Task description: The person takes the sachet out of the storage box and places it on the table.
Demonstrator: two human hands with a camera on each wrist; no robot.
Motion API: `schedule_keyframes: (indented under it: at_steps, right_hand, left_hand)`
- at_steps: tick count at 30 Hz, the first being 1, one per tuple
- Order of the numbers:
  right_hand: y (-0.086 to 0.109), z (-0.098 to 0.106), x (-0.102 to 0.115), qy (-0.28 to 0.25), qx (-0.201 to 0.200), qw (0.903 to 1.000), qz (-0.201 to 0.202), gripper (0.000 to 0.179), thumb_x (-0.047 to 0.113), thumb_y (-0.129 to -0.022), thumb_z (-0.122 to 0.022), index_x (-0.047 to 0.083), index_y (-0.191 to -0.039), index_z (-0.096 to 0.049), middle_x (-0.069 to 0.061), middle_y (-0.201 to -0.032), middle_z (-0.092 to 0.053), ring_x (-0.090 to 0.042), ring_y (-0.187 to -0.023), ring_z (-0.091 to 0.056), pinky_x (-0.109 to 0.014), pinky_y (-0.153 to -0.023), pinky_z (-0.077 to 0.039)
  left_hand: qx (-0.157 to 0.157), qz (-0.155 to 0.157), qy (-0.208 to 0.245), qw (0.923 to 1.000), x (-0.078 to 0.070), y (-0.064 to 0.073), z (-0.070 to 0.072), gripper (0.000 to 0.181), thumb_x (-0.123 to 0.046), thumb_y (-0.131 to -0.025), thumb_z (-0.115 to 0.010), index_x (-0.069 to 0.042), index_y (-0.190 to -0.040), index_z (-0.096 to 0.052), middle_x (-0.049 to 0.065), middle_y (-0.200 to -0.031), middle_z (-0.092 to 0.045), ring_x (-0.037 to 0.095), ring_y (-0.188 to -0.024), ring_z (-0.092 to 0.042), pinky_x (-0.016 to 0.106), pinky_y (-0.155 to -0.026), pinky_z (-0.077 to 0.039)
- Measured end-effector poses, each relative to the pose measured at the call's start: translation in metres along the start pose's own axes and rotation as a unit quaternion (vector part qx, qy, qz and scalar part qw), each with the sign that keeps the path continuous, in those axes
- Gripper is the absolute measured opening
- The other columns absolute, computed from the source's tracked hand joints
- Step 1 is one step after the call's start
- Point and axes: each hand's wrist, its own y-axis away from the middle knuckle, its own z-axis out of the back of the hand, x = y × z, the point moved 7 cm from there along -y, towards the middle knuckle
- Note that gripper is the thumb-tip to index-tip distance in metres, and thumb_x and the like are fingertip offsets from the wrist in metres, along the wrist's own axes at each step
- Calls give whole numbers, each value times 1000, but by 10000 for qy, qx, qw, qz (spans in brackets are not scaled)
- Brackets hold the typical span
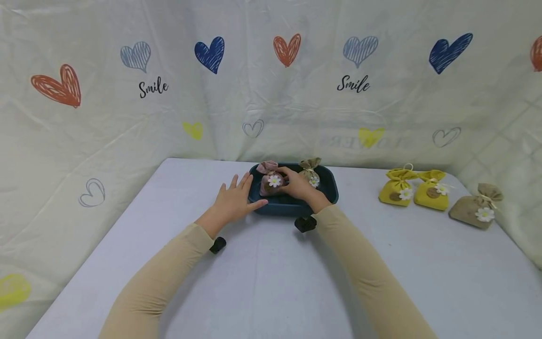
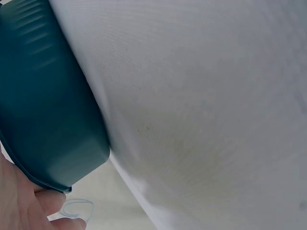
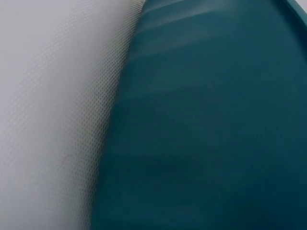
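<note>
A dark teal basin point(image 1: 279, 209) stands at the far side of the table. Inside it, on the left, is a pink drawstring pouch point(image 1: 267, 188) with a white flower; my right hand point(image 1: 299, 186) reaches over the front rim and grips its right side. A tan pouch point(image 1: 310, 165) with a white flower sits in the basin's right part, behind that hand. My left hand point(image 1: 232, 202) has its fingers spread straight against the basin's left rim. The left wrist view shows its fingers point(image 2: 50, 201) at the rim; the right wrist view holds only basin wall point(image 3: 201, 120) and tablecloth.
Two yellow pouches point(image 1: 395, 193) and a brown pouch point(image 1: 470, 210) rest at the table's right. The white tablecloth point(image 1: 254, 282) runs back to a hanging sheet point(image 1: 237, 103) printed with hearts. Black wrist cameras point(image 1: 306, 224) sit below both wrists.
</note>
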Motion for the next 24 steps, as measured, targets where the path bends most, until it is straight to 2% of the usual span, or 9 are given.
schedule_keyframes:
  at_steps: [5, 12, 24]
  right_hand:
    - [1, 0, 1, -54, -83, 9999, -27, 64, 7, -98, -70, -2, -154, -40, -26, -147, -50, -41, -131, -52, -52, -104, -46]
    - [0, 1, -1, 32, -285, 9996, -62, 61, 7, -96, -73, -1, -150, -47, -25, -139, -56, -39, -123, -58, -49, -98, -51]
    - [2, 2, -3, 153, -399, 9990, -139, 57, 8, -95, -75, 1, -147, -52, -24, -130, -62, -37, -117, -62, -47, -92, -53]
  left_hand:
    - [1, -5, -2, 10000, 0, -1, 0, 104, -80, -96, -37, -8, -166, -10, 9, -171, -10, 39, -155, -10, 65, -118, -18]
    - [-11, 24, 40, 10000, 0, 0, 0, 103, -79, -96, -37, -8, -166, -10, 8, -171, -10, 38, -155, -10, 65, -118, -17]
    - [-93, -1, 49, 9999, -2, 2, 2, 102, -77, -97, -40, -7, -166, -12, 9, -171, -12, 40, -155, -11, 66, -118, -18]
